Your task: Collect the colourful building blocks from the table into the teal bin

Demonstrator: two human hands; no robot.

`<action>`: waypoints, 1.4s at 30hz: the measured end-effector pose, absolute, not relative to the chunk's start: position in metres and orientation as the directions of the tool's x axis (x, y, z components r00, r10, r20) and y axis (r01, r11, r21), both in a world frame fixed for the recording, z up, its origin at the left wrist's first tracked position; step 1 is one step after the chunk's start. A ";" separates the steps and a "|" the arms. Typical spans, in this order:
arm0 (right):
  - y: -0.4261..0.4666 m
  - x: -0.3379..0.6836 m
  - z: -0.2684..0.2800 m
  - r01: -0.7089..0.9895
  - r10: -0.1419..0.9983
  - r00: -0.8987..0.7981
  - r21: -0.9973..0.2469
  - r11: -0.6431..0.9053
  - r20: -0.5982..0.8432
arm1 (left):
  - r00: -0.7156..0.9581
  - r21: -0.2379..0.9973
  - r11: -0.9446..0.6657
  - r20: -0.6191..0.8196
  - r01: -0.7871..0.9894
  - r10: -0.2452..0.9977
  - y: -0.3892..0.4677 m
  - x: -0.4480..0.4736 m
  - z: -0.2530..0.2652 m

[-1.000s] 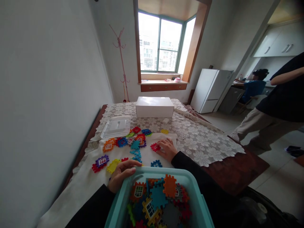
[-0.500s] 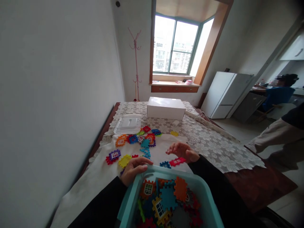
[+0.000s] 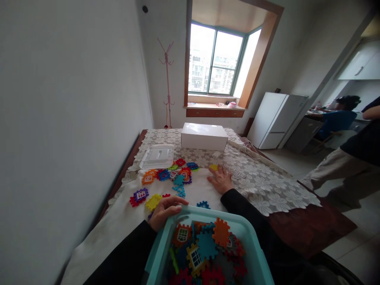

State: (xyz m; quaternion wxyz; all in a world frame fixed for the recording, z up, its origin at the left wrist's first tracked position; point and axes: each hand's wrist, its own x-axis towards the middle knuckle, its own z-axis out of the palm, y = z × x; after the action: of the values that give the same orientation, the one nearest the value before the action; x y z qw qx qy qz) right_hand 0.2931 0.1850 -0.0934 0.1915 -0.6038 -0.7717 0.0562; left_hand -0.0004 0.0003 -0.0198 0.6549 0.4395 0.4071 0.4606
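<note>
A teal plastic bin (image 3: 160, 249) full of colourful interlocking toy tiles sits at the near edge of the table. My left hand (image 3: 164, 211) grips its far-left rim. My right hand (image 3: 220, 180) lies flat, fingers apart, on the white cloth, its fingertips next to a yellow tile (image 3: 213, 167). Several loose tiles are scattered on the cloth: a blue tile (image 3: 203, 205) between my hands, a yellow one (image 3: 153, 202), a purple window tile (image 3: 139, 195), and a mixed cluster (image 3: 178, 174) farther back.
A clear plastic lid (image 3: 157, 156) and a white box (image 3: 204, 136) lie farther back on the lace tablecloth, with a white cable (image 3: 252, 153) at the right. A person in dark top and beige trousers (image 3: 341, 170) stands right of the table; another sits beyond by the fridge (image 3: 274, 120).
My right hand carried a red tile to the bin, then reached forward empty to the cloth beside the yellow tile. My left hand stayed on the bin's rim.
</note>
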 end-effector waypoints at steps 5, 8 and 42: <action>0.188 0.293 -0.092 0.896 0.945 -0.261 -0.314 0.312 0.195 | 0.241 0.960 0.191 -0.140 -0.206 0.960 0.001 -0.005 -0.022; 0.188 0.297 -0.092 0.870 0.936 -0.246 -0.368 0.327 0.251 | 0.242 0.966 0.160 -0.109 -0.203 0.964 0.001 -0.007 -0.027; 0.117 0.282 -0.052 0.488 0.576 -0.817 -0.504 0.713 0.023 | 0.257 0.975 0.119 -0.068 -0.187 0.964 0.000 -0.002 -0.021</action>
State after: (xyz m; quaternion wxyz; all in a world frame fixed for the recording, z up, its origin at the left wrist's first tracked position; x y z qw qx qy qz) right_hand 0.2823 0.1167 -0.0516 0.0894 -0.2888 -0.9210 0.2455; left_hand -0.0021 0.0002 -0.0206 0.6298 0.4814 0.4035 0.4569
